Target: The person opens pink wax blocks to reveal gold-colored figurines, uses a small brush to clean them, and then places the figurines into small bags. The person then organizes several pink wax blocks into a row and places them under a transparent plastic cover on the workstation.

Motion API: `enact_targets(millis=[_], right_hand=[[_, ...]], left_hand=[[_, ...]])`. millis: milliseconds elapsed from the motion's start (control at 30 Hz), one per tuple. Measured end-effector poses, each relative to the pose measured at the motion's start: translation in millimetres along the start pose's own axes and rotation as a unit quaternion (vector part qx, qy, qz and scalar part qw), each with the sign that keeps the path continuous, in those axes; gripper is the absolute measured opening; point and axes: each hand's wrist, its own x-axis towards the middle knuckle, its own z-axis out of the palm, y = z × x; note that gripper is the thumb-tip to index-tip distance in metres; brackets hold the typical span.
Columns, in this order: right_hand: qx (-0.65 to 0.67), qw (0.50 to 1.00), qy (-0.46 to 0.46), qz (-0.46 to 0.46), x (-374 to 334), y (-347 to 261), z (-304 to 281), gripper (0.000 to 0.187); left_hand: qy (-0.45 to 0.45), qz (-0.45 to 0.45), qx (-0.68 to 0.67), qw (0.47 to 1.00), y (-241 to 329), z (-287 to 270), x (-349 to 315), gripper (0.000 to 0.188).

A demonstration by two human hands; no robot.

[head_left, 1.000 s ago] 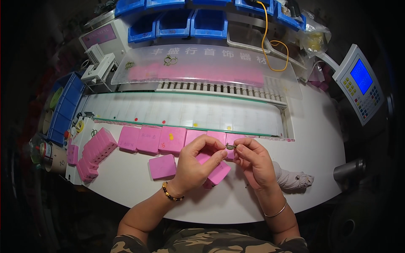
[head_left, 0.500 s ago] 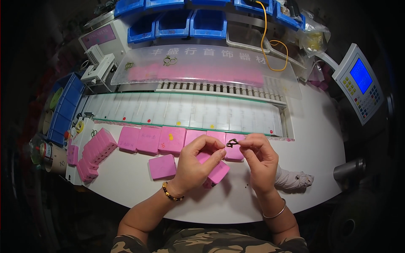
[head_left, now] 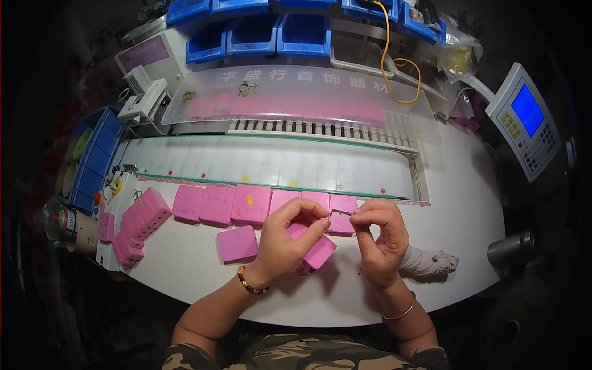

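Note:
My right hand point(head_left: 383, 237) is closed, its thumb and fingertips pinching one end of a small dark piece point(head_left: 341, 212) that shows as a thin bent strip, seen nearly edge-on. Facing it, my left hand point(head_left: 285, 240) has thumb and forefinger brought together at the piece's other side. Whatever sits between those left fingertips is too small to make out. A pink block point(head_left: 320, 251) shows below the left fingers, partly covered by them; whether the hand touches it I cannot tell. Behind the hands, more pink blocks point(head_left: 251, 205) stand in a row.
A single pink block point(head_left: 237, 244) lies left of my hands, and a stack of them point(head_left: 145, 216) farther left. Beyond is a long pale belt point(head_left: 265, 161) with coloured dots. A grey cloth bundle point(head_left: 431, 262), a dark cylinder point(head_left: 512, 248) and a control panel point(head_left: 525, 120) are at right.
The dark piece has turned from showing its loops to a thin edge-on strip, as my right hand shifted slightly. Dots on the belt have slid left. My left hand stays put.

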Motion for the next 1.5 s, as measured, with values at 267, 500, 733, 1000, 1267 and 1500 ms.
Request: enact_targets(millis=[267, 500, 733, 1000, 1267, 1500], right_hand=[[-0.017, 1.000, -0.005, -0.018, 0.2, -0.2, 0.3, 0.022], [-0.018, 1.000, -0.002, -0.011, -0.7, -0.8, 0.9, 0.022], [-0.038, 0.999, 0.004, -0.011, -0.7, 0.9, 0.9, 0.023], [-0.026, 1.000, 0.008, 0.007, -1.9, 1.6, 1.1, 0.022], [0.069, 0.993, 0.019, 0.091, -4.7, 5.3, 3.1, 0.018], [0.082, 0.991, 0.013, 0.106, -6.0, 8.0, 3.4, 0.016]], left_hand=[[-0.004, 0.001, -0.009, 1.000, 0.5, -0.1, -0.1, 0.014], [-0.001, 0.003, -0.010, 1.000, 0.3, 0.0, -0.5, 0.013], [0.002, 0.001, 0.000, 1.000, 0.1, 0.2, 0.0, 0.012], [0.009, -0.003, -0.012, 1.000, 0.1, 0.8, -0.1, 0.016], [0.000, -0.010, -0.023, 1.000, 0.5, 0.6, 0.3, 0.016], [-0.002, -0.009, -0.023, 1.000, 0.3, 1.1, -0.1, 0.017]])
